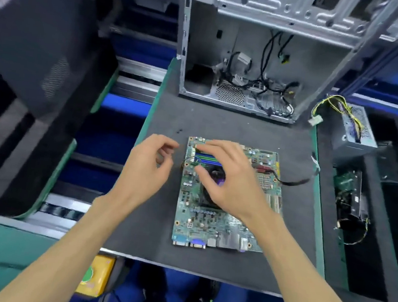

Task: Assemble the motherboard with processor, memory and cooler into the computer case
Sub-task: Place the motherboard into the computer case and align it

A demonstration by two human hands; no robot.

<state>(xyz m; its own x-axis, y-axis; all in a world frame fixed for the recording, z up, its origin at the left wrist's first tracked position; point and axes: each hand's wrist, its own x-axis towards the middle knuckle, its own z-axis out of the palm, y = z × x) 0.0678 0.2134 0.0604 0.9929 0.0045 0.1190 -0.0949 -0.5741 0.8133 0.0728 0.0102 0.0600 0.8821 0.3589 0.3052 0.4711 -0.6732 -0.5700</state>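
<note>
From my seat I see the green rectangular motherboard [225, 214] lying flat on the dark grey foam mat [221, 123], port row toward the person. My view of the right hand [229, 179] has it spread over the board's middle, fingers loosely curved above the round black cooler [209, 192] — index finger reaching to the green and blue memory slots [207, 157] near the far edge. I cannot tell whether it touches or holds anything. The left hand [149, 170] hovers just beside the board's left edge, fingers loosely curled, gripping nothing I can see. Beyond the board stands the open silver metal computer case [255, 52], black cables bunched inside it. To the right sits a grey boxy power supply [355, 135] with yellow and black wires — off the mat.
</note>
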